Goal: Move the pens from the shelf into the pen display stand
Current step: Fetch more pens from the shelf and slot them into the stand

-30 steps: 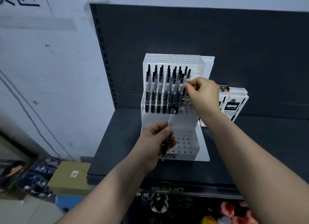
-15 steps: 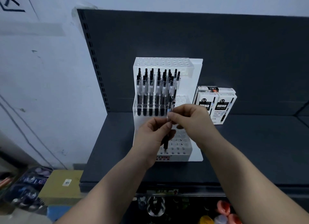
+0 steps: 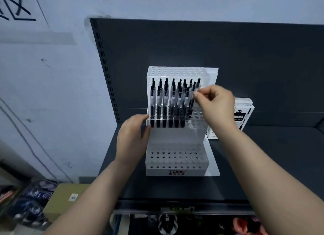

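A white tiered pen display stand (image 3: 175, 171) stands on the dark shelf (image 3: 263, 164). Several clear pens with black caps (image 3: 165, 101) stand upright in its middle tier. My right hand (image 3: 215, 104) pinches the upper part of a pen (image 3: 194, 97) at the right end of that row, with its tip down among the tier's holes. My left hand (image 3: 132, 138) rests against the stand's left side with straight fingers and holds nothing. The top and bottom tiers show only holes.
White pen boxes (image 3: 243, 115) stand just right of the stand, partly behind my right wrist. A dark back panel rises behind the shelf. On the floor at lower left lie a brown carton (image 3: 64, 199) and packaged goods. Coloured items sit below the shelf's front edge.
My right hand took the pen from my left hand and carried it up to the right end of the middle row. My left hand let go and moved to the stand's left side.
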Available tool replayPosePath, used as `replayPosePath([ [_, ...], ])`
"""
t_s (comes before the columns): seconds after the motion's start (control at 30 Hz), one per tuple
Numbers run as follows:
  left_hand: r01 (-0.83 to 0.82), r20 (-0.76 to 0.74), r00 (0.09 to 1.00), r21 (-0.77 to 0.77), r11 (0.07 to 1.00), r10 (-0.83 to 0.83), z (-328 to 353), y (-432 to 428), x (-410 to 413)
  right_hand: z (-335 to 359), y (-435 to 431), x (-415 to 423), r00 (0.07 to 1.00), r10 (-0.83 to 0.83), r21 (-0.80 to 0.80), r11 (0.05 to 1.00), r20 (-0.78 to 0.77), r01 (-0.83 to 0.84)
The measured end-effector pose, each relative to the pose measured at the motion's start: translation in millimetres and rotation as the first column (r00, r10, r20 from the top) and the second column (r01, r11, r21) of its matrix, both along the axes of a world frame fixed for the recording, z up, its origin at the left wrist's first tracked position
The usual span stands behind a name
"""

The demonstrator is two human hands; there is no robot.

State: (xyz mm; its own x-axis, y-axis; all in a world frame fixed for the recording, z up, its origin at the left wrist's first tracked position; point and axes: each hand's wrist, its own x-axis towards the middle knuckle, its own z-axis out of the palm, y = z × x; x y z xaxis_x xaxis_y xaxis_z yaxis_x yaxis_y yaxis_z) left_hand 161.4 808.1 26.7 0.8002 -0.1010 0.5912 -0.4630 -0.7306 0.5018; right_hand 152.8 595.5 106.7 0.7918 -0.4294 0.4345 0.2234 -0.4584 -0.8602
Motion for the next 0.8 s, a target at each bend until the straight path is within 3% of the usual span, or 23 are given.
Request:
replayPosePath([
  [0.3, 0.044, -0.064, 0.997, -0.081, 0.996, -0.050, -9, 0, 0, -29, 7, -1, 1.000, -0.020, -0.015, 1.000, -0.018, 0.020],
  [0.4, 0.044, -0.017, 0.999, -0.083, 0.996, -0.046, -9, -6, -9, -36, 2, -16, 0.999, -0.016, 0.020, 1.000, -0.030, 0.017],
  [0.47, 0.018, 0.050, 0.999, -0.044, 0.999, -0.015, -8, -15, -23, -43, -11, -31, 0.998, -0.062, -0.112, 0.992, -0.020, 0.059],
  [0.6, 0.083, 0.098, 0.992, 0.021, 0.996, -0.085, -2, -59, -59, -60, -57, -72, 0.995, -0.094, -0.497, 0.865, -0.022, 0.071],
  [0.8, 0.224, -0.018, 0.975, 0.127, 0.966, -0.223, -7, -188, -101, -75, -182, -154, 0.924, -0.269, -0.686, 0.727, -0.272, 0.010],
])
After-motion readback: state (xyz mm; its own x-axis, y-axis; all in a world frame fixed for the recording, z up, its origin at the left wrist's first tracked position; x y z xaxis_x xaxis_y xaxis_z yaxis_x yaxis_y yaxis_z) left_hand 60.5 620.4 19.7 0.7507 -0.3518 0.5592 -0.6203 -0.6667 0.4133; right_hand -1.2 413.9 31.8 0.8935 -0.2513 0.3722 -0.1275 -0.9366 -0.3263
